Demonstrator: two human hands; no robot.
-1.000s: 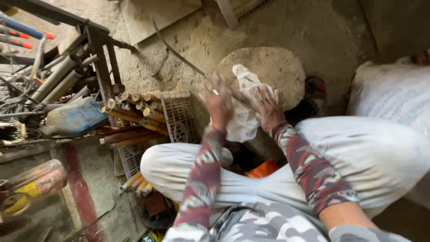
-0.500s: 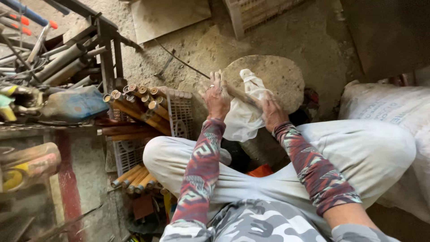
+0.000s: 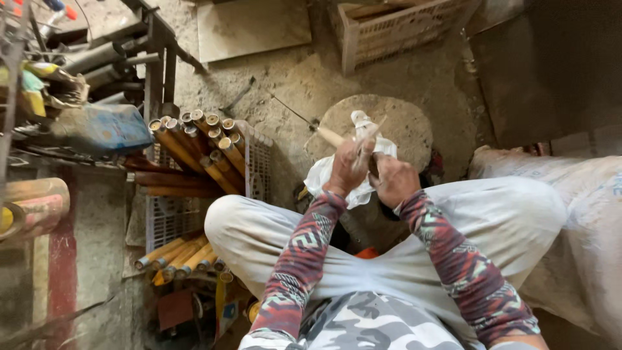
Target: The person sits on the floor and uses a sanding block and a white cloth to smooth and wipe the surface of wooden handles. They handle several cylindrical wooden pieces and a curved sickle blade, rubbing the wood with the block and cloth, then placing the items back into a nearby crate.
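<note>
Left hand point(image 3: 345, 170): sitting just right of centre in the frame, closing round a pale stick point(image 3: 338, 139) through a white cloth point(image 3: 330, 176); the fingers are curling over both.
Right hand point(image 3: 393, 179): lying beside the left one, touching it, fisting over the cloth's other side; what is inside the fist is staying hidden, so I cannot tell whether it is holding more than cloth.
Stick: poking out toward the upper left from the left hand, its far end showing bare, the rest running under the cloth.
Cloth: bunching between both hands, one twisted tail standing up above them, loose folds hanging toward the knees.
Risk: as I judge it, the stick may be slipping through the loose cloth if the hold is easing, and could be dropping onto the stump point(image 3: 405, 123) or the floor; the hanging folds could also be snagging under a palm.
Surface: a round stump top, rough and grey, lying just beyond the hands in the upper centre.
Room: bamboo tubes point(image 3: 201, 146) are stacking in a crate at centre left, more tubes point(image 3: 181, 256) are lying at lower left, a plastic basket point(image 3: 395, 29) is standing at the top, a white sack point(image 3: 570, 214) is filling the right edge, and the floor is looking dusty concrete.
</note>
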